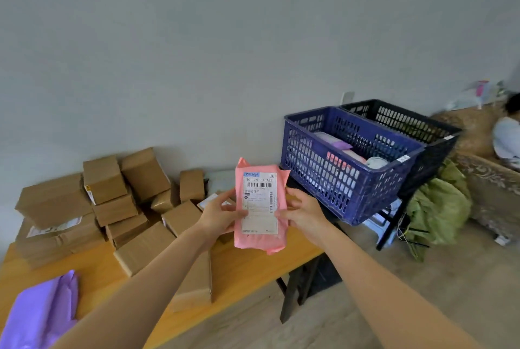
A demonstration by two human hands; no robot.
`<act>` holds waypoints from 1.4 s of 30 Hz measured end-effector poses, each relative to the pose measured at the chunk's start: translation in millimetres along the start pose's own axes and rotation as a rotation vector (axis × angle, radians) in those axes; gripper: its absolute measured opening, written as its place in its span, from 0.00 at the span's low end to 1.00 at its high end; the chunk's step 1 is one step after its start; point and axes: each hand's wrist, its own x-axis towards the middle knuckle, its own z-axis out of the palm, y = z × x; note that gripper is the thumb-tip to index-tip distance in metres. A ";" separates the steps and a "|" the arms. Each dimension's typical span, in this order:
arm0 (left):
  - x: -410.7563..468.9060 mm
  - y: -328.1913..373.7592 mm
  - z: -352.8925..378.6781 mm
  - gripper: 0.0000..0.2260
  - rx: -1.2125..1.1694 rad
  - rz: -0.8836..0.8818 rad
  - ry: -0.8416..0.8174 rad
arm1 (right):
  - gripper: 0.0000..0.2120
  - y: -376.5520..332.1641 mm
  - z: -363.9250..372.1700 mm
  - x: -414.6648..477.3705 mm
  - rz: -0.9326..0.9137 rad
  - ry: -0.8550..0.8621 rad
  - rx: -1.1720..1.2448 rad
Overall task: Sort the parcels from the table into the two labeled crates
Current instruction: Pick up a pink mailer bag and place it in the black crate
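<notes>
Head view. I hold a pink mailer (260,205) upright in front of me, above the near right corner of the desk (244,264). My left hand (218,215) pinches its left edge and my right hand (302,213) its right edge, so both grips are closed on the bag, label facing me.

The blue crate (349,163) stands just right of the desk on a stand, with the black crate (408,126) directly behind it, touching. The blue one already holds soft bags; the black one's contents are hidden.

Risks, as I judge them:
- The label print is small and partly covered by my thumbs; a misread sends the mailer to the wrong crate.
- The crate tags are too small to read from here.
- The bag is slack and could slip from an edge pinch during the reach.
- Reaching past the blue crate to the black one could catch its rim.

Brown boxes (126,208) and a purple bag (42,312) remain on the desk.
</notes>
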 end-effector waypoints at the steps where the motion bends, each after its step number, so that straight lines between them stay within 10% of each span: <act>1: 3.0 1.3 12.2 0.28 0.010 0.001 -0.017 | 0.36 2.7 -12.3 -1.9 0.000 0.022 0.008; 42: 174.9 49.8 538.3 0.23 0.092 -0.037 -0.245 | 0.32 36.4 -543.7 31.0 -0.058 0.294 0.020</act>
